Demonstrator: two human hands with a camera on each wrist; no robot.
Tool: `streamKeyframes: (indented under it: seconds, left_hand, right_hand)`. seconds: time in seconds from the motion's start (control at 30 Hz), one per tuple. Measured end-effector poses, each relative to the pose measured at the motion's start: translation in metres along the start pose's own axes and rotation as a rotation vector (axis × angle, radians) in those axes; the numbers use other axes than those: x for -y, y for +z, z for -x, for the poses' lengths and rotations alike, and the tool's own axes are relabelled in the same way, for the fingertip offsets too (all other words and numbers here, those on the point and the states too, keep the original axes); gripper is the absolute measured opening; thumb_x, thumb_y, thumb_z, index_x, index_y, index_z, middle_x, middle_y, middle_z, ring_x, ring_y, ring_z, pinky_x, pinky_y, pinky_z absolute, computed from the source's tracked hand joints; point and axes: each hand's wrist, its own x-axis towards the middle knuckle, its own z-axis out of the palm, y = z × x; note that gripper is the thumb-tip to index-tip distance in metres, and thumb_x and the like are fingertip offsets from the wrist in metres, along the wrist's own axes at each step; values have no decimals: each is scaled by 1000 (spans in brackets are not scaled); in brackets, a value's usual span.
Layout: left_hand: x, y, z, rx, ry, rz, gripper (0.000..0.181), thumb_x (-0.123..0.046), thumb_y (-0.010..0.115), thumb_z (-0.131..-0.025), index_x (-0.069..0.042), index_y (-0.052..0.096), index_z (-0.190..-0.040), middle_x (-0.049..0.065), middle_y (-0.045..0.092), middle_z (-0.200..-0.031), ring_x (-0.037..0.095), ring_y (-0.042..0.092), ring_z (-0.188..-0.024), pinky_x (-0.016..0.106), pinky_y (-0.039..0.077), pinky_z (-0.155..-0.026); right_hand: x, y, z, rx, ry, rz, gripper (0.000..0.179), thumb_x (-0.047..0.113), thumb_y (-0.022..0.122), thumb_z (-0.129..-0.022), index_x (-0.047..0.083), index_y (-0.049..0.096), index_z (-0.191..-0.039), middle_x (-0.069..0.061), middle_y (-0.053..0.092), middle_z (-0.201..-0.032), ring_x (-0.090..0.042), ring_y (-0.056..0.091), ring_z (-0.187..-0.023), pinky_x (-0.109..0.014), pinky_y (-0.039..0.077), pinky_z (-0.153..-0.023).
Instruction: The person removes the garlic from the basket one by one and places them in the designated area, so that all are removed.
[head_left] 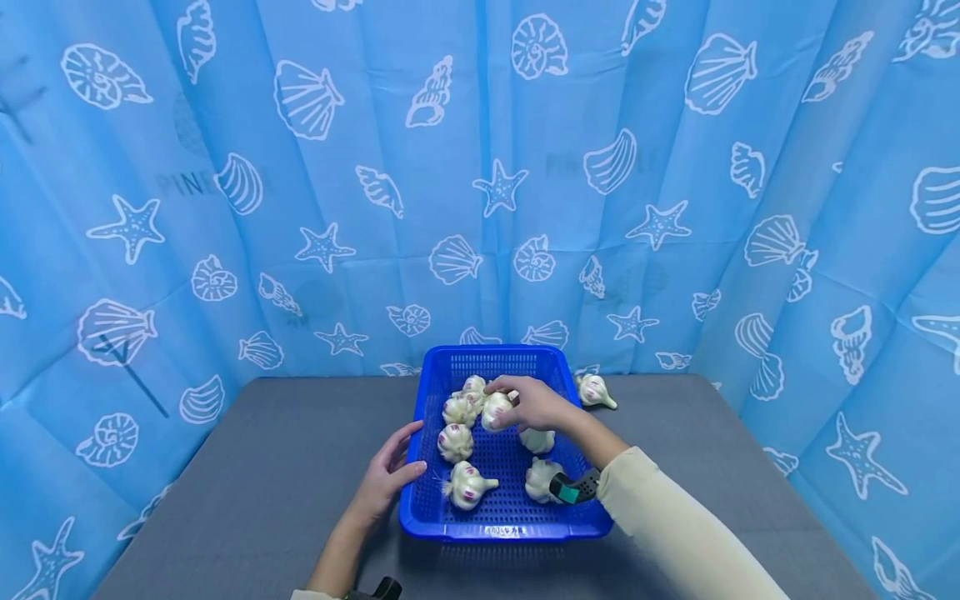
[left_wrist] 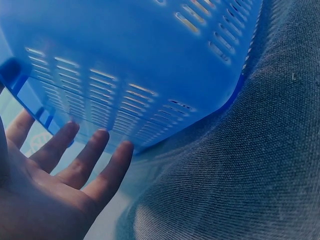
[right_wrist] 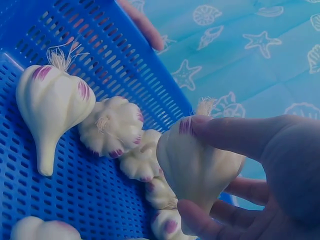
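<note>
My right hand (head_left: 534, 403) holds a garlic bulb (right_wrist: 192, 160) between thumb and fingers, above the inside of a blue plastic basket (head_left: 504, 531). In the right wrist view, its dry roots point up. My left hand (head_left: 386, 475) rests against the basket's left side, its fingers (left_wrist: 82, 165) spread along the slotted outer wall. Inside, several garlic bulbs line the left side, including one with a long stem (head_left: 467, 486) near the front. On the right, one bulb (head_left: 538, 483) lies partly behind the right wrist's strap, and another (head_left: 537, 440) lies under the forearm.
A single garlic bulb (head_left: 594, 390) lies on the grey cloth-covered table (head_left: 300, 467), outside the basket's back right corner. Behind the table hangs a blue curtain (head_left: 465, 208) printed with shells and starfish.
</note>
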Motion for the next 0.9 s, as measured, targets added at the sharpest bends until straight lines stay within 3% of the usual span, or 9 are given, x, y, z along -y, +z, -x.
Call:
streamKeyframes:
  seconds: [0.2,0.43,0.53,0.77,0.9]
  left_hand:
    - [-1,-1,1,9,15,17,55,-16,61,-93,-17,44,-145,21,38,-149,44,42,-130,58,40,-100]
    - [-1,0,1,13,20,25,55,-15,61,-93,-16,44,-145,22,37,-149,44,41,-131,57,39,-100]
    - [-1,0,1,12,17,29,55,-16,61,-93,-16,44,-145,22,37,-149,44,41,-130,57,39,-100]
    - [-1,0,1,10,18,27,55,-17,61,-93,-17,44,-145,22,37,-149,46,40,-131,58,40,-99]
    - [0,0,0,8,20,25,55,-17,61,-93,-16,44,-145,22,37,-149,45,41,-131,58,40,-99]
  right_hand:
    - [0,-7,8,-26,-33,-22,52,12,79,-82,8,59,-130,-21,50,-134,-16,64,-77,-46,56,-68]
    - [-1,-18,18,-73,-22,-16,54,13,79,-82,10,59,-132,-17,52,-134,-24,63,-93,-47,56,-69]
    - [-2,-24,22,-89,-40,-11,54,13,78,-82,10,59,-132,-18,52,-134,-25,63,-93,-48,56,-68]
    - [-10,-38,34,-138,-42,-29,52,12,76,-84,8,57,-132,-17,52,-130,-32,61,-101,-38,56,-66]
    - [-17,-45,41,-175,-28,-41,52,12,75,-85,8,56,-133,-19,51,-130,-35,60,-104,-44,57,-69]
